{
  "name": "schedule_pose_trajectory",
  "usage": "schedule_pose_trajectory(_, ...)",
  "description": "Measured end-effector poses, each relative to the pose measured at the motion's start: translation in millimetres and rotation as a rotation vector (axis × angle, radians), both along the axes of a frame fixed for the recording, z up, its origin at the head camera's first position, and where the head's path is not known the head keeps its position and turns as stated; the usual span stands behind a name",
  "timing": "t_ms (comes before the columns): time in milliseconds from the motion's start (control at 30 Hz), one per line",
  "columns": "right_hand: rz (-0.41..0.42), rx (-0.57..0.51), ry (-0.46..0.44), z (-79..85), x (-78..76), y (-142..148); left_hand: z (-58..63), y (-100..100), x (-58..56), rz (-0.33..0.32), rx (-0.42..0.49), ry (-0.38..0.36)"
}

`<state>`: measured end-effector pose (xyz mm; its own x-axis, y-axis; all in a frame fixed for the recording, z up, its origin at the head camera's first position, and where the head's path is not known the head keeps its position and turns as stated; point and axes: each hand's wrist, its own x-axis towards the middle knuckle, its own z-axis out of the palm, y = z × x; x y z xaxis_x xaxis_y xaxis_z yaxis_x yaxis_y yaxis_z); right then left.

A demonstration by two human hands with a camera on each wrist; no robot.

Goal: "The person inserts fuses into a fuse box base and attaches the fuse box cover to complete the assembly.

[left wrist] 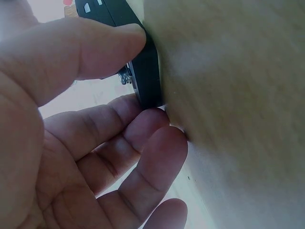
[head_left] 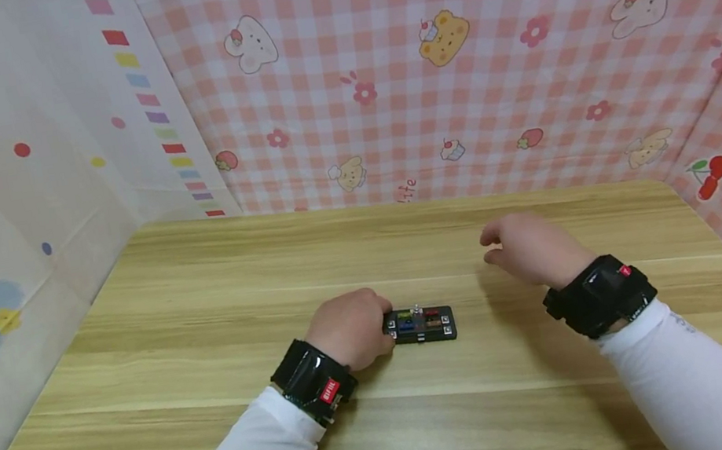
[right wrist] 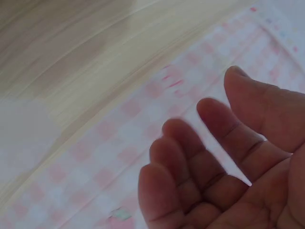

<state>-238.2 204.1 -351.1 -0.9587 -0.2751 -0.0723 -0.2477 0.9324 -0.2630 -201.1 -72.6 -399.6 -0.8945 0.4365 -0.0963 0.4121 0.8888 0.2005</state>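
Note:
On the wooden table lies a small black fuse block (head_left: 448,314) with yellow, red, blue and brown pieces in its middle and metal terminals at its ends. My left hand (head_left: 352,330) pinches the left end of it. In the left wrist view the thumb (left wrist: 109,50) presses on one face of the fuse block (left wrist: 147,76), and curled fingers lie at its end, close to the table. To the right and farther back, my right hand (head_left: 530,248) hovers over the table. It holds nothing; its fingers (right wrist: 183,138) are loosely bent and the thumb stands apart.
The wood-grain table (head_left: 199,284) stretches around both hands. A pink checked cloth (head_left: 400,115) with cartoon prints hangs along the back and right edges, and a white printed cloth (head_left: 52,93) along the left. Both wrists carry black straps (head_left: 602,296) over white sleeves.

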Motion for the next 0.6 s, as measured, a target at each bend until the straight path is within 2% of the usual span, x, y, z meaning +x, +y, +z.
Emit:
schedule_pose_trajectory(233, -0.108, 0.039, -0.059, -2.7, -11.6, 32.9, 0.4, -0.4, 0.2, 0.001, 0.000, -0.001)
schedule_pose_trajectory(433, -0.150, 0.076, -0.071, -10.9, -17.4, 52.1, 0.4, 0.0, -0.1, 0.005, 0.001, -0.009)
schedule_pose_trajectory(600, -0.184, 0.083, -0.122, -15.2, -16.6, 59.5, -0.3, 0.4, -0.6, 0.006, -0.003, -0.012)
